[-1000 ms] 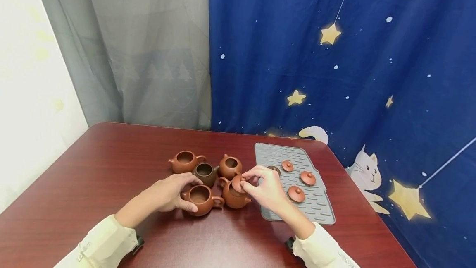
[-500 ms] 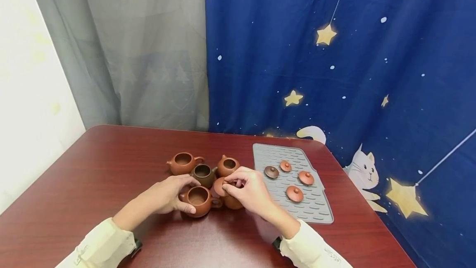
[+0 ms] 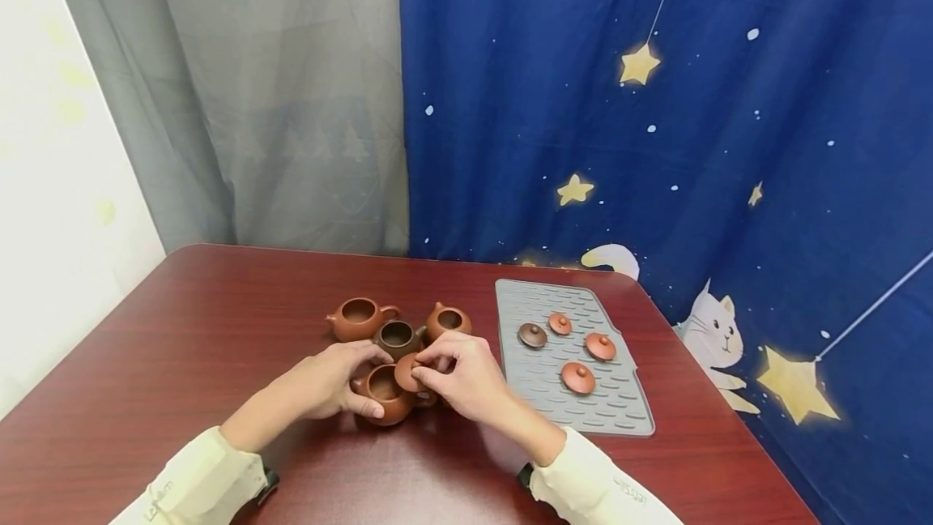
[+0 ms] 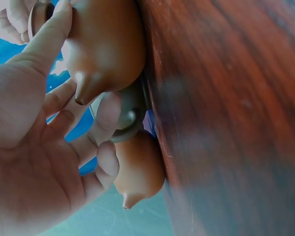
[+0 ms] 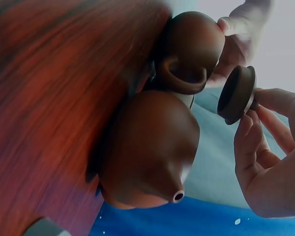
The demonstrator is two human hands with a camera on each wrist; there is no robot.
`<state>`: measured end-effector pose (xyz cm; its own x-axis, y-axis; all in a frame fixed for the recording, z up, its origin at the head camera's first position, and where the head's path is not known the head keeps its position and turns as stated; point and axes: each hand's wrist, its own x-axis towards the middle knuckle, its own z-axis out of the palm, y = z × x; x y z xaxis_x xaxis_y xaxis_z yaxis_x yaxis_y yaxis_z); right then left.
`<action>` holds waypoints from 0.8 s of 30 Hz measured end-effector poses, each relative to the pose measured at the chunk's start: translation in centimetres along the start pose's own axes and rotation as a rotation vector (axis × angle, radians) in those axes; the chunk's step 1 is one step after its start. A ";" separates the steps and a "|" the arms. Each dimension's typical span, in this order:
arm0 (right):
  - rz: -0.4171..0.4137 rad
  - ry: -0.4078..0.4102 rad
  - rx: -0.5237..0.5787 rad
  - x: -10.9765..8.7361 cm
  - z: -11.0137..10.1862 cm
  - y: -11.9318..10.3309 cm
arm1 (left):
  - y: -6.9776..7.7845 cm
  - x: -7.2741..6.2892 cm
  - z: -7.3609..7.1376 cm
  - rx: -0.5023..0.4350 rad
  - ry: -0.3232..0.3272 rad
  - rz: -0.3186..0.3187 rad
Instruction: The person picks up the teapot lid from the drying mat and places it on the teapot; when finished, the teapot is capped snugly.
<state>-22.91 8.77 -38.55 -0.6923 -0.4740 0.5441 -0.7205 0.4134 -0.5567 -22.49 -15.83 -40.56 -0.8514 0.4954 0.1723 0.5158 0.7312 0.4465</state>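
My left hand (image 3: pixel 335 381) holds a reddish-brown clay teapot (image 3: pixel 392 411) at the front, thumb on its near side and fingers on the far side. Its top is uncovered. Between thumb and fingertips, my right hand (image 3: pixel 470 379) pinches a round teapot lid (image 3: pixel 406 374) by its knob. Tilted, the lid hangs over the right part of that teapot's opening; in the right wrist view the lid (image 5: pixel 237 96) is clear of the pot. Another reddish-brown teapot (image 5: pixel 147 142) stands close beside it, mostly hidden behind my right hand in the head view.
Behind stand a dark brown teapot (image 3: pixel 398 339), a reddish teapot (image 3: pixel 357 321) at the back left and one more reddish teapot (image 3: pixel 448 322) at the back right, all lidless. A grey mat (image 3: pixel 619 418) on the right carries a dark lid (image 3: pixel 533 336) and several reddish lids (image 3: pixel 578 379).
My right hand has carried the lid leftward, from above the right front teapot to the edge of the one in my left hand. The left hand keeps its hold.
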 end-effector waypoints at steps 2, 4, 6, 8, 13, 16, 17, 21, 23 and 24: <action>0.000 -0.010 -0.009 0.1 0.3 0.0 | 0.0 0.0 0.0 0.000 -0.001 -0.002; -0.007 -0.021 -0.013 0.2 0.6 0.0 | 0.0 0.0 -0.1 0.000 -0.003 -0.002; -0.022 -0.030 -0.018 0.3 0.8 0.0 | 0.0 0.1 -0.1 -0.001 -0.001 0.000; -0.035 -0.042 -0.023 0.4 1.0 0.0 | 0.0 0.2 -0.1 0.005 -0.001 0.001; -0.037 -0.053 -0.051 0.6 1.4 -0.2 | 0.0 0.2 -0.1 0.008 -0.003 -0.001; -0.026 -0.059 -0.061 0.6 1.7 -0.2 | 0.1 0.2 -0.1 0.003 -0.003 -0.010; -0.025 -0.062 -0.062 0.7 1.8 -0.2 | 0.1 0.2 -0.1 0.003 -0.002 -0.014; -0.039 -0.088 -0.049 0.9 2.1 -0.4 | 0.2 0.2 -0.1 0.008 -0.004 -0.018; -0.040 -0.102 -0.041 1.0 2.2 -0.4 | 0.1 0.2 -0.1 0.006 -0.007 -0.018; -0.038 -0.108 -0.038 1.0 2.3 -0.4 | 0.1 0.1 -0.1 0.006 -0.006 -0.017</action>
<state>-23.21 6.33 -39.24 -0.6577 -0.5698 0.4928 -0.7487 0.4220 -0.5113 -22.56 -15.74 -40.40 -0.8594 0.4856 0.1597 0.5019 0.7422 0.4441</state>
